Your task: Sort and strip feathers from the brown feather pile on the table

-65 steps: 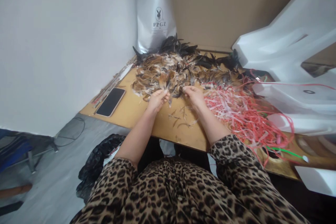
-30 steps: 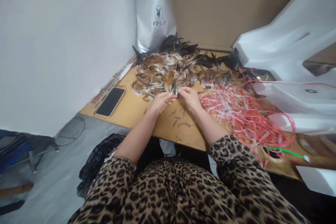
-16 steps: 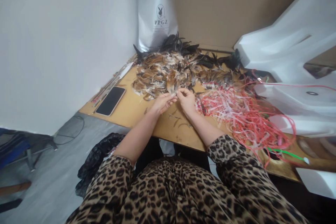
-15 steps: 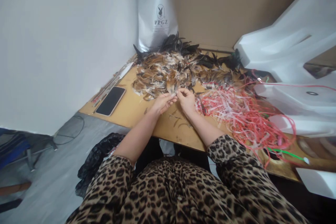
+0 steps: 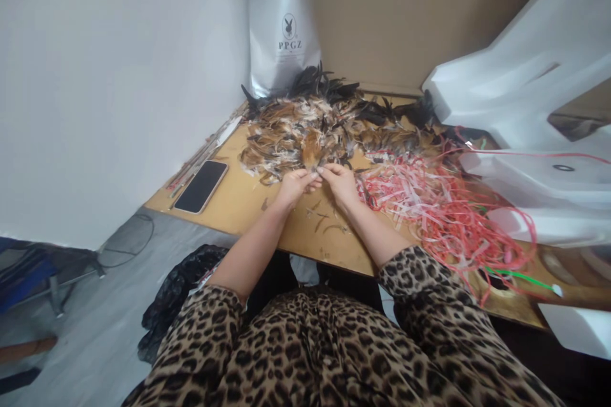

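A big heap of brown, white and black feathers (image 5: pixel 315 124) covers the far half of the wooden table (image 5: pixel 238 200). My left hand (image 5: pixel 293 183) and my right hand (image 5: pixel 341 181) meet at the heap's near edge, fingertips pinched together on a small brown bunch of feathers (image 5: pixel 311 156) that stands up between them. A tangle of red and pink plastic strips (image 5: pixel 439 203) lies just right of my right hand. A few loose feathers (image 5: pixel 329 219) lie on the wood under my wrists.
A black phone (image 5: pixel 201 186) lies at the table's left, beside some thin sticks (image 5: pixel 205 149). A silver PPGZ bag (image 5: pixel 282 25) stands at the back against cardboard. White foam pieces (image 5: pixel 525 95) crowd the right. A black plastic bag (image 5: pixel 176 292) sits on the floor.
My hands, apart at the heap's edge at first, have come together. They now pinch a small bunch of feathers between them.
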`<state>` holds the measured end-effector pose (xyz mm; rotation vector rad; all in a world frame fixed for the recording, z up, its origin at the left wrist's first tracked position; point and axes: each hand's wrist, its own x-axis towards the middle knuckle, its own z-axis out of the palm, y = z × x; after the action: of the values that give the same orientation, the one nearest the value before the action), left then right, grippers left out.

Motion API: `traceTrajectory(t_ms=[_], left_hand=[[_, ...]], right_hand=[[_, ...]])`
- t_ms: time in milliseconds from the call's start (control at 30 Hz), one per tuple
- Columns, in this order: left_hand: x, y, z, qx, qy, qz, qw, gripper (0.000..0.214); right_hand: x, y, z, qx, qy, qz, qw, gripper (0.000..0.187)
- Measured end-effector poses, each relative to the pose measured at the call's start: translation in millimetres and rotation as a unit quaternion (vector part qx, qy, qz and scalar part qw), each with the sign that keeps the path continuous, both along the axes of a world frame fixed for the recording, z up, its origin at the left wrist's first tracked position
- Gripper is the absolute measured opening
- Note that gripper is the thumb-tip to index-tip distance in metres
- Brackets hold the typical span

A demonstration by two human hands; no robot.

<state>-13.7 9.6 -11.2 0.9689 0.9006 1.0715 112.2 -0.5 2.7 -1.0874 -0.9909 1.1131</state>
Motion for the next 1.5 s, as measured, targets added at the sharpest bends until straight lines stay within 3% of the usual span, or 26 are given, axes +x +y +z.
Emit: traceTrajectory(t_ms=[333, 667, 1067, 1300, 1500], left_hand=[[-1.9, -1.0, 0.3, -0.029, -0.046, -0.062, 0.997, 0.025], [-0.3, -2.5, 0.0, 0.047, 0.053, -0.042, 0.997, 0.027], [-1.6, -5.6, 3.1, 0.089, 0.107, -0.059, 0.989, 0.025], [-1.9, -4.2, -2.2, 0.060, 0.076, -0.075, 0.992, 0.030], [-3.6, -3.2, -4.3, 0.066, 0.073, -0.085, 0.991, 0.027]], right_hand=[[-2.3, 4.4, -12.5, -0.027, 0.088, 0.031, 0.995, 0.027], [13.5, 3.6, -3.5, 0.012, -0.053, 0.093, 0.994, 0.027], [14.7, 7.9, -13.3, 0.026, -0.040, 0.091, 0.995, 0.029], [13.9, 7.4, -12.7, 0.017, -0.034, 0.110, 0.993, 0.031], [16.3, 6.2, -8.0, 0.071, -0.091, 0.098, 0.988, 0.030]])
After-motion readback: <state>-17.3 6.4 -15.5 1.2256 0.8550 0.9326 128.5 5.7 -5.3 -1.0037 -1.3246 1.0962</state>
